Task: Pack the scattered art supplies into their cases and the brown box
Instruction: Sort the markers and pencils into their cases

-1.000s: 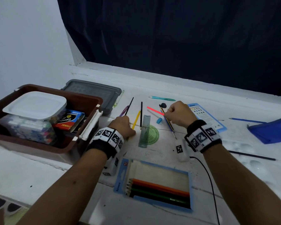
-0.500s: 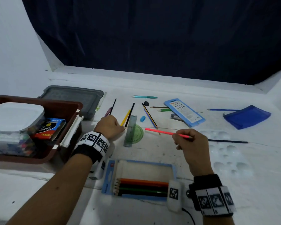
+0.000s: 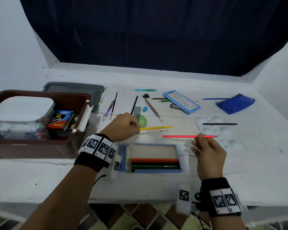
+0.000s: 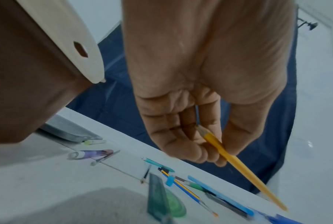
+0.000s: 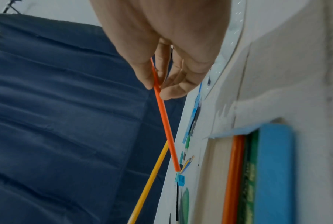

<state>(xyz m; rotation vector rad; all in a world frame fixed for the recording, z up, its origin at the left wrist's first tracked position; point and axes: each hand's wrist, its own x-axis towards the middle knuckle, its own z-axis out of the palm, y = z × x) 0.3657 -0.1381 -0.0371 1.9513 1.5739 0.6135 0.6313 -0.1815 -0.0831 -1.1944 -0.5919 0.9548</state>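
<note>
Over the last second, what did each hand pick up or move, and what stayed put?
The right hand took the pink-red pencil from the pile and brought it nearer, above the open pencil case. The left hand lifted the yellow pencil off the table, turning it sideways. The brown box, ruler and other scattered supplies stayed put.
</note>
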